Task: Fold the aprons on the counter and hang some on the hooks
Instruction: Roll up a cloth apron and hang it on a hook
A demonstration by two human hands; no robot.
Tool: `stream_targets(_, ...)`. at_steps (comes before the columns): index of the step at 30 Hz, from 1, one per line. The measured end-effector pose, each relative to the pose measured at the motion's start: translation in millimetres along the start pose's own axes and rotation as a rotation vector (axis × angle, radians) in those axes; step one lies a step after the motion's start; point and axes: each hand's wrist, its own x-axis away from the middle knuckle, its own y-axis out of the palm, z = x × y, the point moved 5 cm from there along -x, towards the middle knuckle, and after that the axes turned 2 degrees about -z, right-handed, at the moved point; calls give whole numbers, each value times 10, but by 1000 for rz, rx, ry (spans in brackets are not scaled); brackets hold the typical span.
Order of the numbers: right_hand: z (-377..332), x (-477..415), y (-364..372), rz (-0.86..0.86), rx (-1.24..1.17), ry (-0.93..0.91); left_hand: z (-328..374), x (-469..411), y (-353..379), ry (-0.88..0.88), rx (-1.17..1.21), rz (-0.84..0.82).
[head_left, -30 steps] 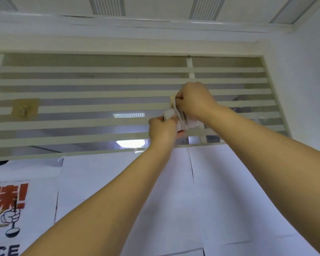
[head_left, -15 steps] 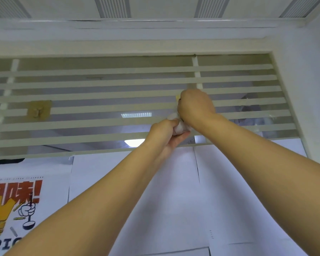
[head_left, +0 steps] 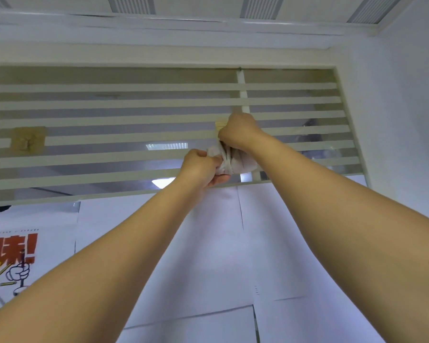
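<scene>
A wide glass window with white horizontal stripes spans the far wall; white paper sheets hang below, a red-lettered poster at left.

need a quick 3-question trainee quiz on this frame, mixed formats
1. True or false: the left hand and the right hand both hold the white apron.
2. Multiple choice: the free adhesive hook on the striped glass sits A) left of the hands, B) right of the hands, C) on the ceiling.
3. Fill in: the red-lettered poster is at the lower ___ of the view.
Key: 1 true; 2 A; 3 left.
</scene>
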Motion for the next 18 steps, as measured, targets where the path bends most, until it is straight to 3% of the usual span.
stream_targets(8,198,-41,138,91,-195,-3,-170,127,77,26,3,85)
stream_targets(13,162,20,108,112,-34,-78,-259,313,136,82,140,196)
stream_targets(18,158,156,108,72,40,-49,-247,265,100,27,105,175)
